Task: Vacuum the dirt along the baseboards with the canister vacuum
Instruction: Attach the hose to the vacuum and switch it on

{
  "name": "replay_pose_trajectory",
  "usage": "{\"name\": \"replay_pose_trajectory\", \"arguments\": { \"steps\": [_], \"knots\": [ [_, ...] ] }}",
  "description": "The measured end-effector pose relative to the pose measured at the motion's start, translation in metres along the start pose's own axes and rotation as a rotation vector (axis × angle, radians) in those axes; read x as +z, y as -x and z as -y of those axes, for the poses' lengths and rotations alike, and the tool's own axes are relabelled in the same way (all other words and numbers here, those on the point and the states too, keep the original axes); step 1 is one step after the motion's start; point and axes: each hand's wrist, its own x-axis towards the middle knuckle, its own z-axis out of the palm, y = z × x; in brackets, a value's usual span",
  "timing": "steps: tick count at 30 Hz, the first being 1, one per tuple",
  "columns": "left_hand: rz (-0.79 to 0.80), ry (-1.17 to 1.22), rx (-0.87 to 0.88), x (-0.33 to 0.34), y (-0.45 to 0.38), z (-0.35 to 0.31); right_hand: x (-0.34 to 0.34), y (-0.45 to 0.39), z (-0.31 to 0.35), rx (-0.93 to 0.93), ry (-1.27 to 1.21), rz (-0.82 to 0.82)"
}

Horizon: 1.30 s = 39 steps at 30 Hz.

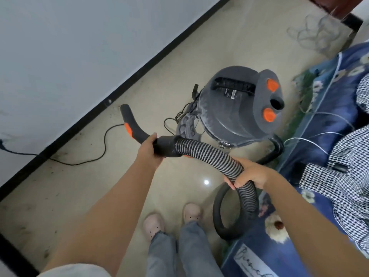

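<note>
Hands [148, 148] around hose [209, 154]

Both hands, left hand [148, 149] and right hand [250, 173], grip the hose [211, 154] beside the canister vacuum [239, 108].

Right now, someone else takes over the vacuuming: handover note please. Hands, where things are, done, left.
Left hand grips the curved handle tube at its cuff; its open end points toward the baseboard, off the floor.
Right hand grips the ribbed hose further back; the hose loops down by the feet.
Canister vacuum stands on the floor ahead, beside the blue floral bedding. Its black power cord trails along the floor to the wall.
Done: hose in hand, nothing more that shows.
Left: dirt specks lie on the floor along the baseboard; no nozzle is on the tube.
</note>
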Motion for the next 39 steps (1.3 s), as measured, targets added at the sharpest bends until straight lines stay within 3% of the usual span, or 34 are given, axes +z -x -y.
{"name": "replay_pose_trajectory", "arguments": {
  "steps": [3, 5, 7, 9, 13, 17, 21, 25, 28, 30, 31, 33, 35, 39],
  "knots": [
    [-0.217, -0.034, 0.118, 0.002, 0.0, 0.004, -0.005, 0.008, 0.01, 0.064, 0.15, -0.027],
    [-0.385, -0.111, 0.121, -0.001, 0.0, 0.006, -0.002, 0.004, 0.009, 0.043, 0.48, -0.287],
    [-0.433, -0.115, 0.073, -0.006, 0.002, 0.005, 0.01, -0.002, 0.004, -0.101, 0.879, -0.557],
    [-0.43, -0.048, 0.054, -0.009, 0.013, 0.001, 0.021, -0.008, 0.001, -0.199, 1.0, -0.652],
    [-0.153, 0.328, 0.192, 0.002, 0.061, -0.004, 0.018, -0.006, 0.032, -0.273, 0.976, -0.454],
    [0.056, 0.504, 0.241, 0.016, 0.093, -0.006, 0.011, -0.004, 0.082, -0.246, 0.854, -0.292],
    [0.023, 0.655, 0.242, 0.027, 0.101, -0.028, 0.021, -0.026, 0.106, -0.28, 0.921, -0.232],
    [-0.124, 0.623, 0.182, 0.041, 0.089, -0.054, 0.014, -0.042, 0.114, -0.14, 0.931, -0.125],
    [-0.126, 0.527, 0.149, 0.061, 0.077, -0.059, -0.02, -0.046, 0.12, -0.051, 0.902, -0.337],
    [-0.105, 0.496, 0.097, 0.075, 0.063, -0.055, -0.056, -0.041, 0.109, 0.007, 1.206, -0.495],
    [-0.102, 0.477, 0.069, 0.083, 0.057, -0.05, -0.073, -0.036, 0.099, 0.072, 1.421, -0.496],
    [-0.12, 0.418, 0.023, 0.101, 0.043, -0.039, -0.107, -0.026, 0.075, 0.25, 1.771, -0.379],
    [-0.137, 0.345, 0.009, 0.119, 0.029, -0.029, -0.135, -0.019, 0.061, 0.335, 1.917, -0.275],
    [-0.195, 0.26, 0.041, 0.151, -0.002, -0.022, -0.193, -0.032, 0.063, -0.159, 2.138, -0.224]
  ]
}}
